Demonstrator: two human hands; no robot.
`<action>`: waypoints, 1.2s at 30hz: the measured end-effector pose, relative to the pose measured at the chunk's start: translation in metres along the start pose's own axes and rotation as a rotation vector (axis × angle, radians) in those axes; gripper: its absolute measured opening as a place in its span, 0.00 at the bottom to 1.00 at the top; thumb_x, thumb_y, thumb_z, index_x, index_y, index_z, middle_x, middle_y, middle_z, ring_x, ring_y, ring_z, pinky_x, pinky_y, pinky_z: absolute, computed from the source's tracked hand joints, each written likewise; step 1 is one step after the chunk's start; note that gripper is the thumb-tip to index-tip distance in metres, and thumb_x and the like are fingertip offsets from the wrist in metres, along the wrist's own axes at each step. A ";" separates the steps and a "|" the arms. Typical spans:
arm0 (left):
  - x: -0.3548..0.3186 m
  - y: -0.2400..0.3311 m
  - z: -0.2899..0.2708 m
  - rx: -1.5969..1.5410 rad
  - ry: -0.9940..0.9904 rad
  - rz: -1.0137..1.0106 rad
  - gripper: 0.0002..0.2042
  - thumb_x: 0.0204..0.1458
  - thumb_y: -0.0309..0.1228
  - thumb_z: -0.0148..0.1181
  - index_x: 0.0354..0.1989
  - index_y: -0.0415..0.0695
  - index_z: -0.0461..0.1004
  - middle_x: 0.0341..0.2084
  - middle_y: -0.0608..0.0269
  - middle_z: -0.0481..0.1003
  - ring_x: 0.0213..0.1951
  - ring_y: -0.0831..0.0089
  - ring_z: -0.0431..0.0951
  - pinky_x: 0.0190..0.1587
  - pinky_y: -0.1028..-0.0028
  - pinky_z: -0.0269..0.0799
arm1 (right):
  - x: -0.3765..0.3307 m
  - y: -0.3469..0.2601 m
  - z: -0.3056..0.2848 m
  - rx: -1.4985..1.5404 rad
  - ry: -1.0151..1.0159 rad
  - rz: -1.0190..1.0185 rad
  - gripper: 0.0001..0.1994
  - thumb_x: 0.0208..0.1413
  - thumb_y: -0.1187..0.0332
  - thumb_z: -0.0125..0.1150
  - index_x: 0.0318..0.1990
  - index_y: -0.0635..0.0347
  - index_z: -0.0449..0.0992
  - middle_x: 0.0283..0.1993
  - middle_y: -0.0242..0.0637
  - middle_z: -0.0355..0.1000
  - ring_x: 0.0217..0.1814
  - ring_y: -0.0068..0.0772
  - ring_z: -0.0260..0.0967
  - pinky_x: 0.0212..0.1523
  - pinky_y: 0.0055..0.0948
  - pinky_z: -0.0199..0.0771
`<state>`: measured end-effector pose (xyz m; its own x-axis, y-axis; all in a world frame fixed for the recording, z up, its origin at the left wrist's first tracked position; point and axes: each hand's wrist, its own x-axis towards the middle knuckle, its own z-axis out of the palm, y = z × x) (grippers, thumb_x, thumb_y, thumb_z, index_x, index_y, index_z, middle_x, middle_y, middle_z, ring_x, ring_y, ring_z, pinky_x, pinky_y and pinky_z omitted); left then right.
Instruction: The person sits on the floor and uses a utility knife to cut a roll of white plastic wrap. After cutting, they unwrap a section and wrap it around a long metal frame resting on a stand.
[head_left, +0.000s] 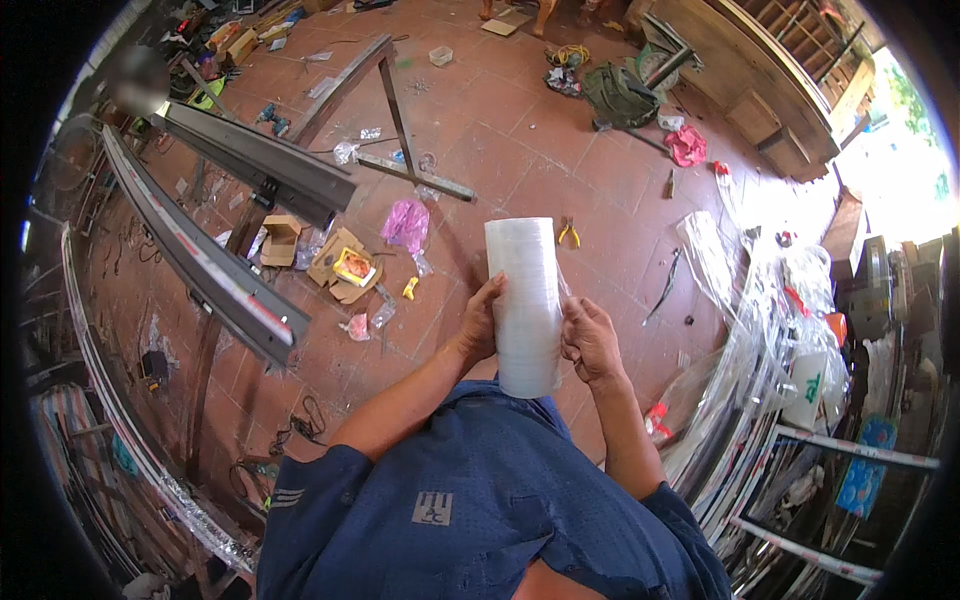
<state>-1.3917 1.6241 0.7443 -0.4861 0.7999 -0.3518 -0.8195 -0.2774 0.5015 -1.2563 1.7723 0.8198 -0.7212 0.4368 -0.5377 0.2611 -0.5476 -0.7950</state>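
Note:
A thick roll of clear stretch film [525, 310] stands upright in front of my body. My left hand [482, 318] is closed round its left side, with the fingers hidden behind the roll. At the roll's right side my right hand [590, 338] is closed in a pinch. A thin strip of film [563, 280] seems to run from the roll down into those fingers. Yellow-handled pliers [569, 233] lie on the tiled floor just beyond the roll.
Long dark metal profiles [210, 250] rest on a metal stand [350, 85] at the left. Opened cardboard boxes [340, 265] and a pink plastic bag [405, 225] litter the floor. Clear plastic wrap [745, 330] covers long bars at the right. A green bag [618, 95] lies far right.

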 end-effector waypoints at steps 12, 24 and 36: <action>0.194 0.083 0.093 -0.179 -0.194 0.315 0.43 0.62 0.66 0.58 0.71 0.38 0.69 0.56 0.47 0.81 0.52 0.56 0.85 0.55 0.53 0.84 | 0.191 -0.202 -0.027 0.123 -0.426 -0.008 0.06 0.70 0.68 0.67 0.44 0.58 0.76 0.47 0.37 0.80 0.40 0.23 0.77 0.42 0.27 0.78; 0.268 0.145 0.042 -0.564 -0.495 0.045 0.40 0.70 0.63 0.46 0.74 0.38 0.66 0.60 0.39 0.78 0.57 0.48 0.83 0.60 0.48 0.83 | 0.382 -0.290 0.023 -0.922 -0.723 -0.841 0.46 0.46 0.55 0.88 0.76 0.43 0.72 0.85 0.49 0.53 0.84 0.55 0.56 0.76 0.52 0.65; 0.373 0.292 0.003 -0.614 0.114 0.649 0.40 0.68 0.67 0.47 0.72 0.43 0.69 0.61 0.46 0.78 0.60 0.48 0.81 0.64 0.45 0.78 | 0.505 -0.270 0.100 -0.840 -0.505 -0.326 0.24 0.76 0.51 0.60 0.68 0.57 0.80 0.57 0.45 0.82 0.63 0.37 0.76 0.66 0.35 0.72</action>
<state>-1.8110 1.8432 0.7617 -0.9102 0.3380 -0.2393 -0.3750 -0.9179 0.1299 -1.7551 2.0687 0.7911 -0.9719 0.0178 -0.2348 0.2290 0.3037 -0.9248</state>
